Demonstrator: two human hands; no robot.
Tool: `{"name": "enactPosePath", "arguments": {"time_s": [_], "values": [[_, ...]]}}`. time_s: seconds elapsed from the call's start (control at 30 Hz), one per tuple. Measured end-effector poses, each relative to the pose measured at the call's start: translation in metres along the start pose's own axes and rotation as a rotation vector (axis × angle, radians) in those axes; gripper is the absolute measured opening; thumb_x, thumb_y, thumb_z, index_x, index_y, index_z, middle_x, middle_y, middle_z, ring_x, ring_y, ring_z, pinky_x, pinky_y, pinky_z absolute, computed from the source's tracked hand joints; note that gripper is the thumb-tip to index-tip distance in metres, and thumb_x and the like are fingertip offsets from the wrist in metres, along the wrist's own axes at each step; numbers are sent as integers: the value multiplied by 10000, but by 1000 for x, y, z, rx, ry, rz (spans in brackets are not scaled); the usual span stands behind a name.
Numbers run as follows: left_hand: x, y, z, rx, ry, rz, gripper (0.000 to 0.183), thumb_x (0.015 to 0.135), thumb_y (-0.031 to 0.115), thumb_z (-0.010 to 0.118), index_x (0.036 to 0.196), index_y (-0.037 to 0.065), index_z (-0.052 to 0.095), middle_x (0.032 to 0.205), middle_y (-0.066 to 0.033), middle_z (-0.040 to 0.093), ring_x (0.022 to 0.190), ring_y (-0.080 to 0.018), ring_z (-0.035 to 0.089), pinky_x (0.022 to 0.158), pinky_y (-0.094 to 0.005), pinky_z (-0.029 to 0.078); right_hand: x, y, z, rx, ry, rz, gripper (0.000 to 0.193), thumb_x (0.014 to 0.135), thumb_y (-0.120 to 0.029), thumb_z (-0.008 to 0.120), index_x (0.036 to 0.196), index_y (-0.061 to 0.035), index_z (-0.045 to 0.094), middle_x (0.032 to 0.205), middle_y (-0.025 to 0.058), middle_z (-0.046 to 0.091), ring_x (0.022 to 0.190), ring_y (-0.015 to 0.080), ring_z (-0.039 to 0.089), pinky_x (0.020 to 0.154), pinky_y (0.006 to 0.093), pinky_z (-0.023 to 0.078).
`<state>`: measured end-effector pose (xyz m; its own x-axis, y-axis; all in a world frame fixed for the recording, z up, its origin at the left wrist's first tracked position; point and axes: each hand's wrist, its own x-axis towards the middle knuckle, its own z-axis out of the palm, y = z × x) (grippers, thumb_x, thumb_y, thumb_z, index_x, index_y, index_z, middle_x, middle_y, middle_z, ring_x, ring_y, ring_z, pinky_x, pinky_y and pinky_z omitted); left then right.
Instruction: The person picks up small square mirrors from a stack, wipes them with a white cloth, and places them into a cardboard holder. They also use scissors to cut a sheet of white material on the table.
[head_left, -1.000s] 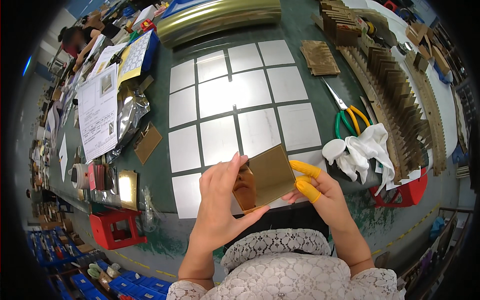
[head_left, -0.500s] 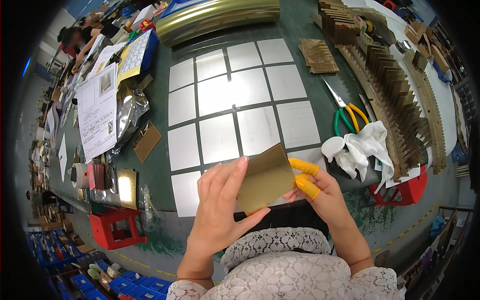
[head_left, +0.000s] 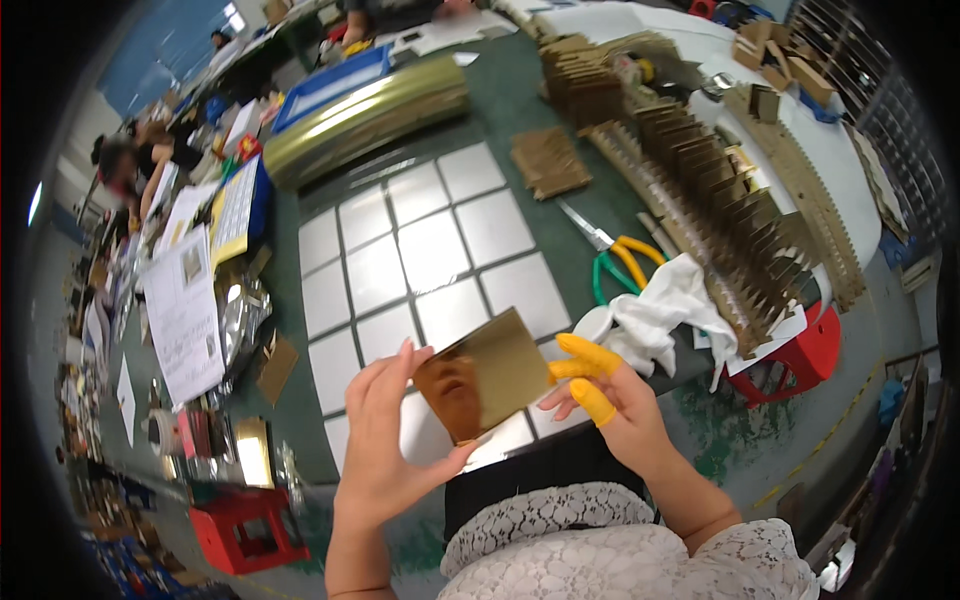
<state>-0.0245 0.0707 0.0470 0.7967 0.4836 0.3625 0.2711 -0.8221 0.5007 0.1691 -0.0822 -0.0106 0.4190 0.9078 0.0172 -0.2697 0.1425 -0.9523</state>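
Note:
A rectangular gold plate (head_left: 512, 372) with a mirror-like face is held tilted above the near edge of the table. My left hand (head_left: 385, 435) grips its left side, fingers at the upper corner and thumb at the lower one. Yellow finger cots cover some fingertips of my right hand (head_left: 615, 405), which is beside the plate's right edge with fingers spread. Whether a fingertip touches that edge is hard to tell. Beneath and beyond lie several whitish square sheets (head_left: 428, 250) in a grid on the green table (head_left: 500, 120).
Right of the grid are scissors (head_left: 612, 250) with green and orange handles, a white cloth (head_left: 665, 305) and a pile of brown plates (head_left: 550, 163). Slotted racks (head_left: 715, 185) hold upright plates farther right. A gold roll (head_left: 370, 118) lies at the back, papers (head_left: 182, 315) at left.
The plate has turned, so its face now shows a reflection. My right fingers have spread beside its edge. The whole view has swung round, shifting the table leftward.

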Motion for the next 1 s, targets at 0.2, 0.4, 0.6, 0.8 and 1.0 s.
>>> {"name": "enactPosePath", "arguments": {"time_s": [0.2,0.4,0.6,0.8,1.0], "values": [[117,-28,11,207,226,304,961,604,125,850,1421,26,355,1333,-109,531,1265,-298,430,1036,-397,335,-13,-16,-59,-929,408,-544,360,884,7,598,1236,28,526,1111,159,597,898,257,599,790,321,493],[256,-56,82,253,355,491,941,603,133,842,1417,79,373,1359,-76,503,1272,-282,435,1050,-402,307,-5,8,-91,-1251,511,-635,386,854,-10,622,1227,26,529,1193,183,549,1020,358,521,900,423,418],[325,-60,151,196,312,570,918,637,191,822,1432,123,369,1347,-58,503,1276,-271,431,1054,-418,309,-6,24,-102,-1284,557,-582,383,856,-49,625,1221,16,530,1209,184,538,1045,364,500,915,433,392],[331,-65,174,188,228,581,948,630,178,820,1449,138,343,1357,-61,489,1295,-271,409,1073,-426,297,-6,27,-103,-1281,537,-594,348,854,-64,632,1182,15,547,1193,182,551,1018,351,519,891,423,405],[324,-52,168,177,174,506,979,645,176,814,1470,110,291,1433,-115,392,1332,-324,356,1085,-437,284,-11,17,-101,-1263,550,-591,329,837,-120,661,1138,-21,571,1159,172,567,1001,344,530,873,423,413]]}}
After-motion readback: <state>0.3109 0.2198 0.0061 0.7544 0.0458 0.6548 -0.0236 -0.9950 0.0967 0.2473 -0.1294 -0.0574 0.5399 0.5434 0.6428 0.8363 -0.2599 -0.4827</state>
